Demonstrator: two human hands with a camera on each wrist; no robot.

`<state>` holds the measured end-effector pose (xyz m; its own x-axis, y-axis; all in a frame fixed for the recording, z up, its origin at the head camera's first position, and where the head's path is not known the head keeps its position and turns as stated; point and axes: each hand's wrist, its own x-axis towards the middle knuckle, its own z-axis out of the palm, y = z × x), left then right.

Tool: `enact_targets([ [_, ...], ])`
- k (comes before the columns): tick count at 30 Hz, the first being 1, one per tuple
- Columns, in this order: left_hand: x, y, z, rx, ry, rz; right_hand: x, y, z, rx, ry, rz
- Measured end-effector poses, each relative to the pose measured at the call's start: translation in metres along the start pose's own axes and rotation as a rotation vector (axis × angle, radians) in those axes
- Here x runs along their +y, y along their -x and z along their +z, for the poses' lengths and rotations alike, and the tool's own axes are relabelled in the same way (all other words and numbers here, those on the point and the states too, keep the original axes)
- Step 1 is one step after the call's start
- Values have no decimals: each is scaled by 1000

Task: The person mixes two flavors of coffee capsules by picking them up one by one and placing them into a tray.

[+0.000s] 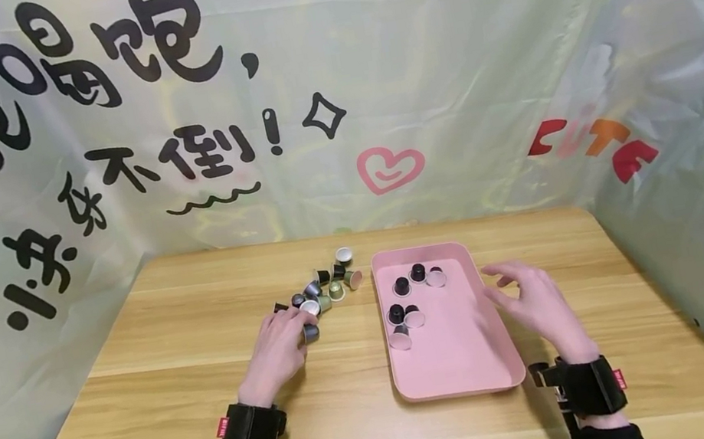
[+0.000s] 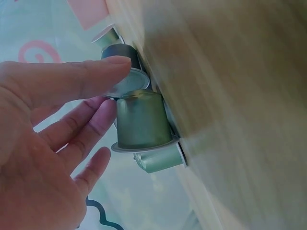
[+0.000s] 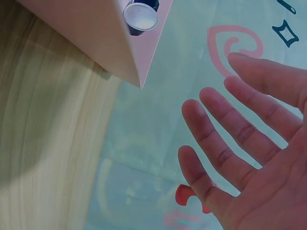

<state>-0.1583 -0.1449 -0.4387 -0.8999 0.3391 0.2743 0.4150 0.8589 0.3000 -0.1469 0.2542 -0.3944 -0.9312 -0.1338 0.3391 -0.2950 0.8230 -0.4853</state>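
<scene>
Coffee capsules lie in a loose cluster on the table's left side, some dark, some green, some with pale lids. My left hand reaches over the near end of this cluster, beside a grey-blue capsule. In the left wrist view, its thumb and loosely extended fingers come right up to a green capsule and a pale-lidded one. Hovering by the right rim of a pink tray is my right hand, holding nothing, its fingers spread. Several capsules, including a black one, lie in the tray's left and far parts.
The wooden table carries both the tray and the cluster. A printed fabric backdrop rises behind the table's far edge and along both sides. More capsules, such as a white-lidded one, lie near the tray's far left corner.
</scene>
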Motion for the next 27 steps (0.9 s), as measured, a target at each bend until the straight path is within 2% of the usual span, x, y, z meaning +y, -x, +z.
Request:
enact_targets([
  [11, -1, 1, 2, 7, 1, -13, 0, 1, 2, 11, 12, -5],
  [16, 1, 2, 0, -20, 5, -24, 0, 3, 2, 7, 8, -5],
  [23, 2, 1, 0, -69, 18, 24, 0, 2, 2, 4, 9, -1],
  [27, 3, 0, 0, -90, 39, 26, 0, 1, 2, 3, 14, 1],
])
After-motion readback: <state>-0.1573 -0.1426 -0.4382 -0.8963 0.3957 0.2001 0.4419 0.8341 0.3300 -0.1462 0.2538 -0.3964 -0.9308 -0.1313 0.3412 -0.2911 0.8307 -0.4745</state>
